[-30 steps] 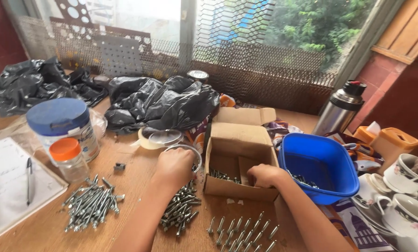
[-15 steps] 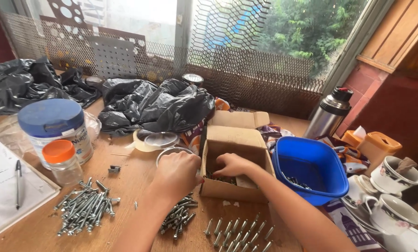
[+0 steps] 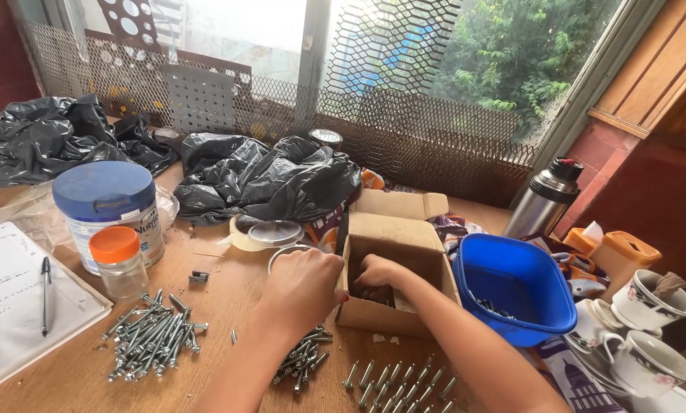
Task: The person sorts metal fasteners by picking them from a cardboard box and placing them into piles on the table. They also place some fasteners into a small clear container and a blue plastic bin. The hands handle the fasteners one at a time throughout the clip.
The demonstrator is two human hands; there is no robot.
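My left hand (image 3: pixel 303 289) rests against the left side of an open brown cardboard box (image 3: pixel 396 241), fingers curled over its edge. Inside that box is my right hand (image 3: pixel 379 274), fingers closed down among dark screws at the bottom; what it grips is hidden. A small heap of screws (image 3: pixel 303 361) lies on the wooden table just below my left hand. A row of loose screws (image 3: pixel 392 380) lies in front of the box.
A bigger screw pile (image 3: pixel 153 333) lies left, beside a glass jar with orange lid (image 3: pixel 119 261) and a blue-lidded tin (image 3: pixel 107 210). A blue plastic tub (image 3: pixel 519 294) stands right of the box. Black plastic bags (image 3: pixel 270 177), a steel flask (image 3: pixel 542 200), cups (image 3: pixel 649 302), notepad with pen (image 3: pixel 21 302).
My right hand has gone from the box's front edge down into the box. My left hand has shifted right onto the box's side. The view has moved closer.
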